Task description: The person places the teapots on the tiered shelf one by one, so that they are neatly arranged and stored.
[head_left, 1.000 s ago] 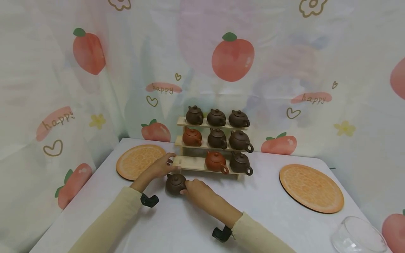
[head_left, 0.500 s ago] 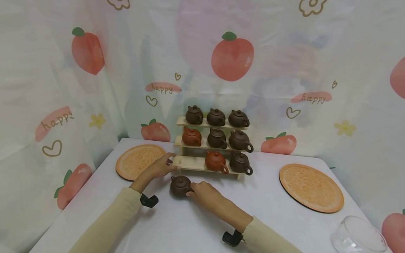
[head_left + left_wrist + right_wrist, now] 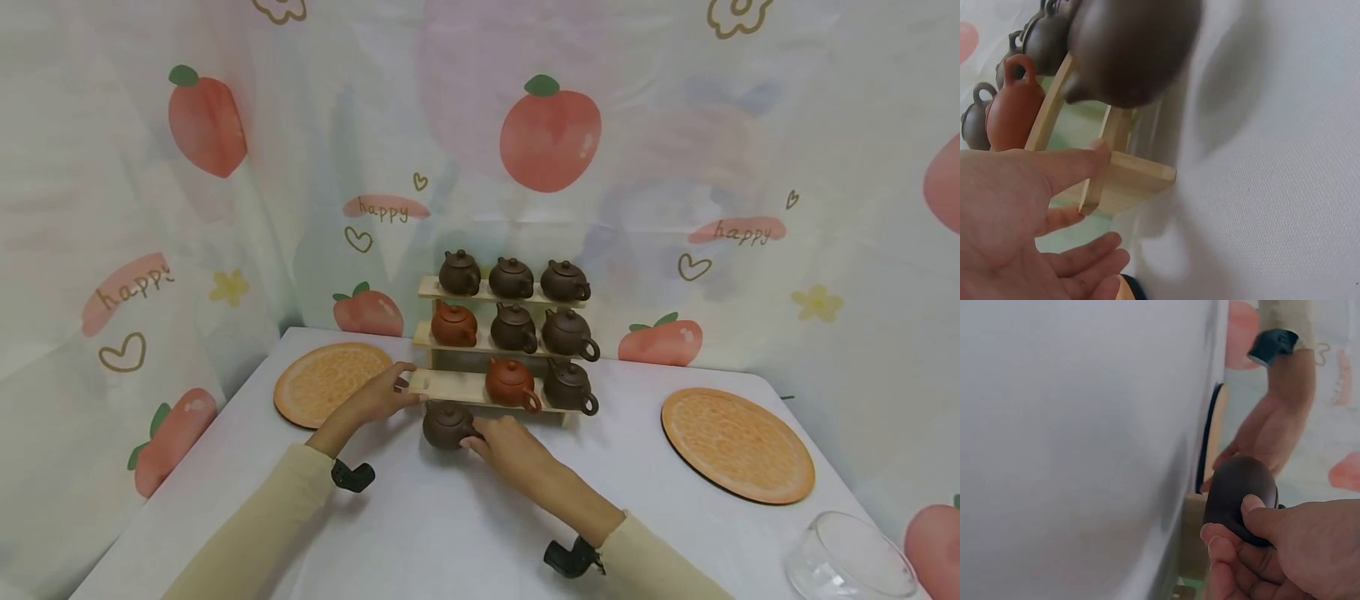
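Note:
My right hand (image 3: 513,450) pinches the handle of a dark brown teapot (image 3: 447,426), thumb on one side and fingers on the other. In the left wrist view this teapot (image 3: 1135,50) hangs off the white cloth, its shadow apart from it, in front of the lowest tier. My left hand (image 3: 378,395) grips the left end of the bottom board of a three-tier wooden shelf (image 3: 453,386); its thumb and a fingertip press on the board. A reddish teapot (image 3: 510,383) and a dark teapot (image 3: 568,386) stand on that board's right part.
On the middle tier are a reddish teapot (image 3: 454,325) and two dark ones; three dark teapots stand on top. Round orange-slice mats lie at left (image 3: 330,383) and right (image 3: 737,446). A glass bowl (image 3: 847,558) stands front right. A printed curtain (image 3: 645,167) encloses the table.
My right hand has carried the dark teapot to the right, and lately slightly up toward the lowest board. My left hand has stayed on the shelf's end.

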Demonstrator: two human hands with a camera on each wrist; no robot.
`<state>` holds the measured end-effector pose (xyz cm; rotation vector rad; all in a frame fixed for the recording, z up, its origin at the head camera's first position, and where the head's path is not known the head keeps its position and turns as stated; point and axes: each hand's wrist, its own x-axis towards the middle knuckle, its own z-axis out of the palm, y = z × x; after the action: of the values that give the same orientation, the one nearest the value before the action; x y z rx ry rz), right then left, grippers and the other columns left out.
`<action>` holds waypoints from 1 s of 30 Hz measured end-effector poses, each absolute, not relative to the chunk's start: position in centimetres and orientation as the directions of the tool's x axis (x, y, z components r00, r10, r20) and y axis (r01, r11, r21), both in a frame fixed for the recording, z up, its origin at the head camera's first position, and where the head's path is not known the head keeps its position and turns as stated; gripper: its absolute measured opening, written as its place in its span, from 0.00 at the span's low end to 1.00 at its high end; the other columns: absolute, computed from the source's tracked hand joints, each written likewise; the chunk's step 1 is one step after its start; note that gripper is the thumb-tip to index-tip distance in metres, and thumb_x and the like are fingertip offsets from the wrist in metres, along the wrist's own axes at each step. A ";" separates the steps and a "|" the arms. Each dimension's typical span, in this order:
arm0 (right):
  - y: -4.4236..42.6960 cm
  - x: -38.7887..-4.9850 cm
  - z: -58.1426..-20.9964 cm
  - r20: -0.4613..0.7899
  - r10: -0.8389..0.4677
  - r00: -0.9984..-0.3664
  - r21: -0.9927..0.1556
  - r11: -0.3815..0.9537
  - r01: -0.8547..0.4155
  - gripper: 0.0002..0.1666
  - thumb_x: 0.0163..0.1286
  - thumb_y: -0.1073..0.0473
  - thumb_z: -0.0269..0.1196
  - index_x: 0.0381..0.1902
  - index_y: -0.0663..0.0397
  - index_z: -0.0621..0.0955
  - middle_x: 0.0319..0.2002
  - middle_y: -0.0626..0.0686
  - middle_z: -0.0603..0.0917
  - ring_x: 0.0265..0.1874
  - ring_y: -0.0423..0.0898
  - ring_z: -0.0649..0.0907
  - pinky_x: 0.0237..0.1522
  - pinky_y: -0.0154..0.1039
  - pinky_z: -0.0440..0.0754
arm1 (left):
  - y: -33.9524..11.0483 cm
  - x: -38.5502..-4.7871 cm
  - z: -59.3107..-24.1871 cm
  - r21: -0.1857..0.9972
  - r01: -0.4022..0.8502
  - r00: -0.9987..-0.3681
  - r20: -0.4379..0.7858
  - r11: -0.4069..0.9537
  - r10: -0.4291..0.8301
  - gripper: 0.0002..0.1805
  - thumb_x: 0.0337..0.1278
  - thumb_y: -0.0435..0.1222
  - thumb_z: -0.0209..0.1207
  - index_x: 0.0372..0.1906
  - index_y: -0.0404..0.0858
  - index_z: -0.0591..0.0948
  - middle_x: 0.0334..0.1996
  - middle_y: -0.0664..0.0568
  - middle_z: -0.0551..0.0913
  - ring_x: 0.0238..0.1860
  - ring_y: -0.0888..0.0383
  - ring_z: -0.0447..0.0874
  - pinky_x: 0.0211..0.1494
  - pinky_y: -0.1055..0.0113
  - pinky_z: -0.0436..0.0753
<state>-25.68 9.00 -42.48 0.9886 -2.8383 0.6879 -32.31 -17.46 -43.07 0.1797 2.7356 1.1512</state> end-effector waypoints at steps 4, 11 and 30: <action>9.3 -26.1 -41.3 0.224 -0.549 -0.805 -0.416 0.693 -0.588 0.10 0.76 0.58 0.67 0.34 0.57 0.83 0.20 0.44 0.74 0.21 0.39 0.71 0.23 0.33 0.68 | -17.4 -32.4 -43.2 0.717 0.051 -0.978 -0.105 0.695 0.181 0.36 0.73 0.46 0.65 0.77 0.38 0.67 0.67 0.31 0.77 0.69 0.34 0.76 0.67 0.40 0.78; 8.7 -27.4 -40.0 0.268 -0.482 -0.834 -0.418 0.722 -0.552 0.14 0.77 0.56 0.66 0.30 0.54 0.80 0.19 0.45 0.75 0.18 0.39 0.74 0.23 0.33 0.71 | -17.4 -32.5 -43.2 0.718 0.037 -0.978 -0.117 0.695 0.172 0.35 0.73 0.43 0.65 0.77 0.39 0.66 0.68 0.32 0.77 0.68 0.35 0.76 0.67 0.40 0.79; 6.1 -29.4 -39.8 0.265 -0.376 -0.888 -0.390 0.800 -0.456 0.14 0.77 0.56 0.66 0.33 0.60 0.83 0.23 0.54 0.81 0.23 0.48 0.81 0.27 0.43 0.78 | -17.5 -32.6 -43.4 0.709 0.079 -0.976 -0.088 0.701 0.199 0.36 0.72 0.44 0.65 0.77 0.37 0.66 0.67 0.31 0.78 0.69 0.35 0.76 0.67 0.40 0.78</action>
<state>-29.37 6.14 -39.84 0.6558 -2.8132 0.6748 -32.60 -17.50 -43.38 0.2264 2.7493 1.1352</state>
